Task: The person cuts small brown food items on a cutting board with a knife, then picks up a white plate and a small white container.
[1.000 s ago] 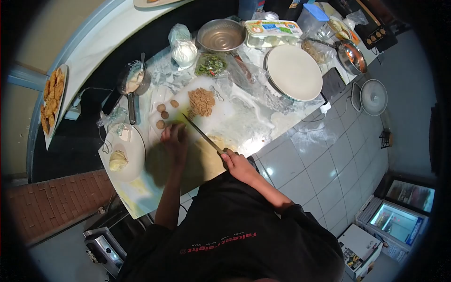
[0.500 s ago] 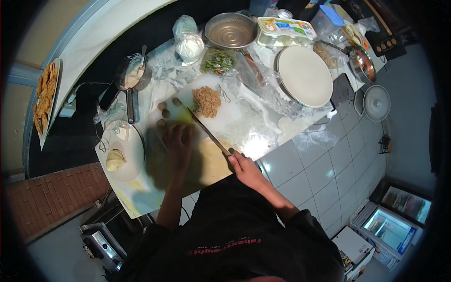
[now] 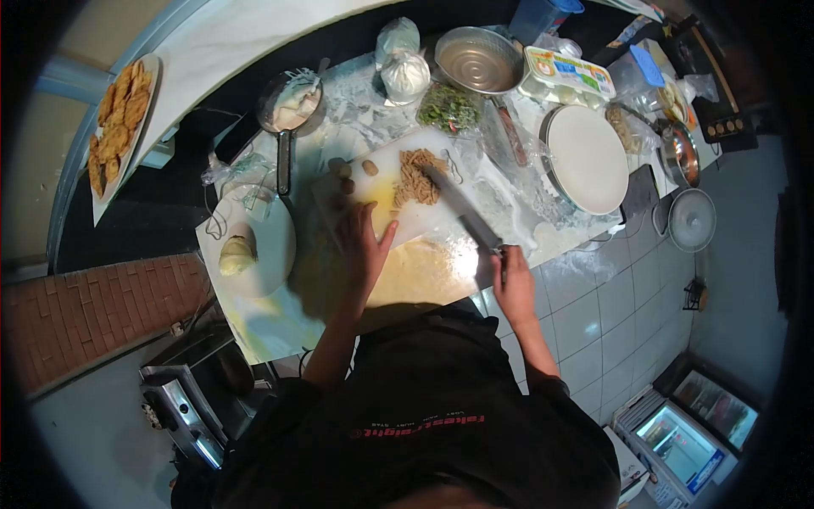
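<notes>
My right hand [image 3: 513, 284] grips a kitchen knife [image 3: 476, 222] by its handle. Its blade points up and left, the tip at a pile of thin brown strips [image 3: 415, 180] on the white cutting board [image 3: 424, 225]. At the near left of the board my left hand [image 3: 365, 246] is open, fingers apart. Just beyond its fingertips sit several small round brown pieces, such as this meatball-like one [image 3: 370, 168]; some lie in shadow.
A plate with a pale yellow wedge [image 3: 239, 254] stands left, a small pan [image 3: 284, 157] beyond it. Toward the back are a bag of chopped greens [image 3: 449, 110], a metal bowl [image 3: 479, 64] and an egg carton [image 3: 568, 76]. White plates [image 3: 589, 161] are stacked right.
The knife has swung right, away from the round pieces to the strips. My left hand has opened out and its fingers have spread. The camera view has shifted.
</notes>
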Demonstrator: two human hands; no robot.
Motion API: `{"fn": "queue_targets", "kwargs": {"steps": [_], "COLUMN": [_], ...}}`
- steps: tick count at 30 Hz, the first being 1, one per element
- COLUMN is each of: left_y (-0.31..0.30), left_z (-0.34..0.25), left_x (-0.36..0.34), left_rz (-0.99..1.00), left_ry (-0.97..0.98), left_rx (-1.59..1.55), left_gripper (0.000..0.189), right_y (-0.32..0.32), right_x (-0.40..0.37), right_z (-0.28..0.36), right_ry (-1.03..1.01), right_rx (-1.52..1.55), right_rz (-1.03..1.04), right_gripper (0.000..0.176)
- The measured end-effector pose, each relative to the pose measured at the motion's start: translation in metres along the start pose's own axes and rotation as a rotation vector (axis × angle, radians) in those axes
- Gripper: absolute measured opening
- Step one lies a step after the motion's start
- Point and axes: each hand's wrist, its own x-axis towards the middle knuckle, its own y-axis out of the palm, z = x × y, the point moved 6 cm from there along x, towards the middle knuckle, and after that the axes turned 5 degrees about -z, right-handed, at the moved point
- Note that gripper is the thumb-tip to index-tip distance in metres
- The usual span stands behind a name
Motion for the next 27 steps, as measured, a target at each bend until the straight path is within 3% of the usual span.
{"fn": "queue_targets", "kwargs": {"steps": [8,11,13,15,17,19,21,24,26,27], "left_y": [-0.013,-0.018,-0.012,-0.027,-0.027,-0.032,-0.031,-0.023,-0.006,0.001], "left_z": [0.019,0.021,0.027,0.008,-0.002,-0.017,-0.039,-0.079,-0.11,-0.132], "left_x": [0.005,0.002,-0.001,0.002,0.004,0.012,0.023,0.033,0.041,0.045], "left_rz": [0.104,0.062,0.074,0.099,0.072,0.059,0.05,-0.005,0.076,0.052], "left_ry": [0.076,0.071,0.104,0.119,0.166,0.199,0.232,0.13,-0.098,-0.112], "left_rx": [-0.1,-0.194,-0.163,-0.231,-0.331,-0.332,-0.335,-0.445,-0.547,-0.541], "left_gripper": [0.058,0.047,0.033,0.024,0.018,0.016,0.013,0.01,0.008,0.008], "right_y": [0.005,0.011,0.0,-0.031,-0.064,-0.094,-0.117,-0.139,-0.144,-0.137], "right_x": [0.029,0.052,0.063,0.064,0.075,0.105,0.154,0.244,0.297,0.322], "right_z": [-0.041,-0.03,-0.014,-0.001,-0.009,-0.057,-0.128,-0.215,-0.251,-0.269], "right_ry": [0.033,-0.044,-0.178,-0.138,-0.057,-0.045,0.148,0.162,0.175,0.212], "right_rx": [-0.242,-0.273,-0.355,-0.313,-0.066,0.08,0.328,0.585,0.648,0.683], "right_rz": [-0.118,-0.116,-0.262,-0.286,-0.362,-0.464,-0.413,-0.378,-0.363,-0.335], "right_gripper": [0.032,0.037,0.04,0.036,0.032,0.025,0.024,0.025,0.025,0.025]}}
